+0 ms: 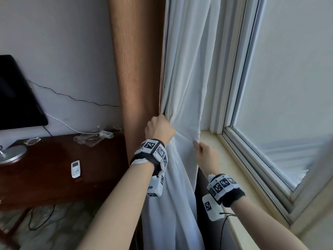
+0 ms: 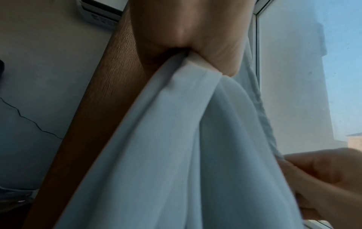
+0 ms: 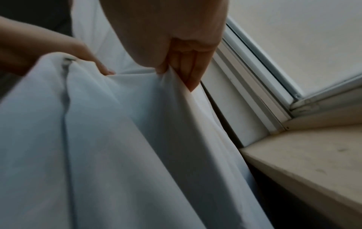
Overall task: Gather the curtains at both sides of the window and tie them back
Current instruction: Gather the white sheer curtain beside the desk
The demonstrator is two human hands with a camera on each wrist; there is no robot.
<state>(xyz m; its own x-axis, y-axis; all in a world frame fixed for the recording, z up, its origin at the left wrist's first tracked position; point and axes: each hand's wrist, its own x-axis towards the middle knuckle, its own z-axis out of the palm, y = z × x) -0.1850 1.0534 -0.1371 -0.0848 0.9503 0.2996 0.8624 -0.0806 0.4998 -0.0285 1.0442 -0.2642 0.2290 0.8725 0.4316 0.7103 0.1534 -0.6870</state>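
Only partly gathered, the white curtain (image 1: 182,98) hung by the window's left edge, bunched in the left hand's (image 1: 158,129) fist, its edge pinched by the right hand (image 1: 205,154), no tie yet visible.

A white sheer curtain (image 1: 187,73) is hanging bunched at the window's left side, its folds pulling together at sill height, while a brown heavier curtain (image 1: 137,69) is hanging straight just beside it, against the wall.
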